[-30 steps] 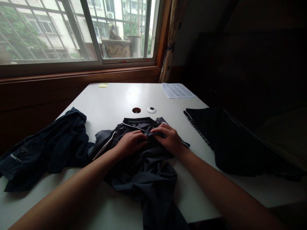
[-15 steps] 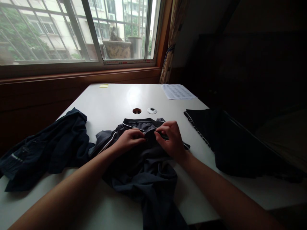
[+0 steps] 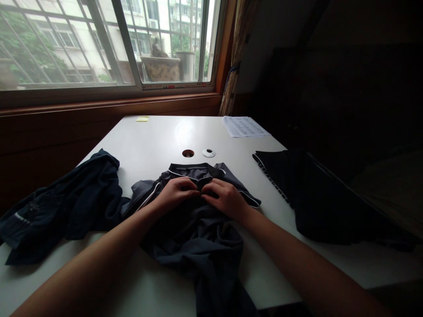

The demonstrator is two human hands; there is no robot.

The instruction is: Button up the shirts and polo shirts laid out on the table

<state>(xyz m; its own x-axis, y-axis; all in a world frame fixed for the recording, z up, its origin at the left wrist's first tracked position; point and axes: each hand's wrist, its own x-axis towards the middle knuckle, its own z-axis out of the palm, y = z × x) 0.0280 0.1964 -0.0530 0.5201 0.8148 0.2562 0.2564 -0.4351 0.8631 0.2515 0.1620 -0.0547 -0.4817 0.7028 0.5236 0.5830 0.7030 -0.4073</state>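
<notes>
Shirt (image 3: 205, 226), dark grey with white piping, lies bunched on a white table (image 3: 158, 136), directly beneath both hands. Left hand (image 3: 176, 192) and right hand (image 3: 228, 200) come together just below its dark collar (image 3: 190, 167), thumbs and forefingers pinched on the fabric at the front opening; their tips are so close that I cannot tell whether they touch each other, and whatever small piece sits between them is hidden. One sleeve (image 3: 142, 189) spreads out beside the left wrist, the other (image 3: 236, 181) just beyond the right hand, each edged in white. Rumpled cloth trails from below the hands toward the person, between the forearms. Well to the left of the left hand lies a crumpled navy garment (image 3: 79, 207) with a pale marking (image 3: 23, 218); well to the right of the right hand, a black garment (image 3: 330, 198) has a white-stitched edge (image 3: 272, 180) facing the hands. Straight beyond the hands, a round hole (image 3: 188, 153) in the tabletop sits beside a white disc-shaped cover (image 3: 208, 153). Farther off, a yellow sticky note (image 3: 142, 119) lies ahead and to the left of the hands, printed sheets (image 3: 245, 126) ahead and to the right. Past the table, a barred window (image 3: 165, 35) stands beside a tied curtain (image 3: 233, 66).
</notes>
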